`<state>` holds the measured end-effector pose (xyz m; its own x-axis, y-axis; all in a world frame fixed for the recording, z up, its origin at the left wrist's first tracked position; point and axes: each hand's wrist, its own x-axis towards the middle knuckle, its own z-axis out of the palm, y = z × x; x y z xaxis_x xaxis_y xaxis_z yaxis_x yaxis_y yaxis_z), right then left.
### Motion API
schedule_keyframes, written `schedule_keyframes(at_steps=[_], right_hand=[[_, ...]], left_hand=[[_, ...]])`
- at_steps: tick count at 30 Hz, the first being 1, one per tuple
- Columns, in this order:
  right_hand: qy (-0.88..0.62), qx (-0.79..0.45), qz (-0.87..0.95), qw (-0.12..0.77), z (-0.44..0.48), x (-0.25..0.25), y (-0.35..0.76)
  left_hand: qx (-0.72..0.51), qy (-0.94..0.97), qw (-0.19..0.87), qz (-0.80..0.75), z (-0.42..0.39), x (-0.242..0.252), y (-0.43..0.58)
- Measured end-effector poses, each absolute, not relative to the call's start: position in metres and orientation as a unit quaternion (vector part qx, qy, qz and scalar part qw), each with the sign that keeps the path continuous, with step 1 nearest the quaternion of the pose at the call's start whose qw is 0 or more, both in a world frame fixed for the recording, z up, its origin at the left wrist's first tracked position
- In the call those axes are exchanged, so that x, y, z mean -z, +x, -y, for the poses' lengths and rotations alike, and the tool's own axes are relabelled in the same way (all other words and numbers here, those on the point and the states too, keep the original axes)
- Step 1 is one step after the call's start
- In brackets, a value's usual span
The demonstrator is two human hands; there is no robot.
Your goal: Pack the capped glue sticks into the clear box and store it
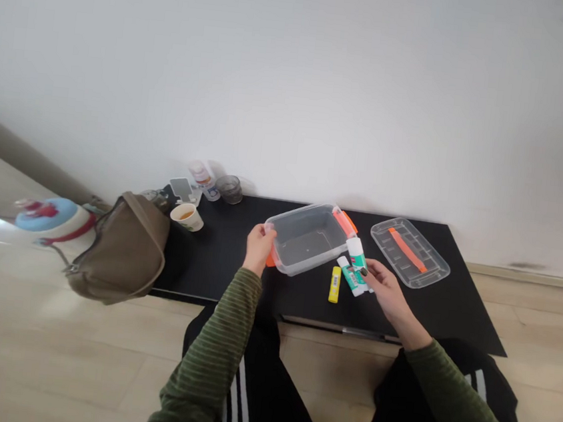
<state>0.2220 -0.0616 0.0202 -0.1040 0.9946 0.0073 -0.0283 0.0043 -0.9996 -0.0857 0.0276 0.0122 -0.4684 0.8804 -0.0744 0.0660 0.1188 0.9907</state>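
My left hand grips the near left corner of a clear plastic storage box, which has orange latches at its ends and stands open on the black table. My right hand is to the right of the box, with its fingers around a white-and-green glue stick. Just below that stick, a green-and-white tube lies close to my fingers. A yellow glue stick lies on the table by the box's near side. To the right rests a clear lid with an orange strip.
An olive-brown handbag overhangs the table's left end, beside a paper cup with drink. A phone, spray can and dark glass stand behind. A blue-and-white object sits further left. A white wall backs the table.
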Motion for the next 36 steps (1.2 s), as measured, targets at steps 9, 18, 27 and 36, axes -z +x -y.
schedule_keyframes(at_steps=[9, 18, 27, 36], right_hand=[[-0.465, -0.461, 0.633, 0.413, 0.04, -0.051, 0.143], [-0.576, -0.24, 0.781, 0.023, 0.014, -0.058, 0.069], [-0.602, -0.246, 0.76, -0.021, 0.005, -0.04, 0.035], [-0.604, -0.249, 0.756, -0.02, 0.0, -0.028, 0.034]], left_hand=[[-0.634, 0.38, 0.332, -0.586, 0.008, -0.02, -0.075], [-0.632, 0.437, 0.274, -0.578, 0.042, -0.021, -0.065], [-0.615, 0.452, 0.275, -0.584, 0.054, -0.022, -0.057], [-0.619, 0.445, 0.274, -0.587, 0.054, -0.026, -0.055]])
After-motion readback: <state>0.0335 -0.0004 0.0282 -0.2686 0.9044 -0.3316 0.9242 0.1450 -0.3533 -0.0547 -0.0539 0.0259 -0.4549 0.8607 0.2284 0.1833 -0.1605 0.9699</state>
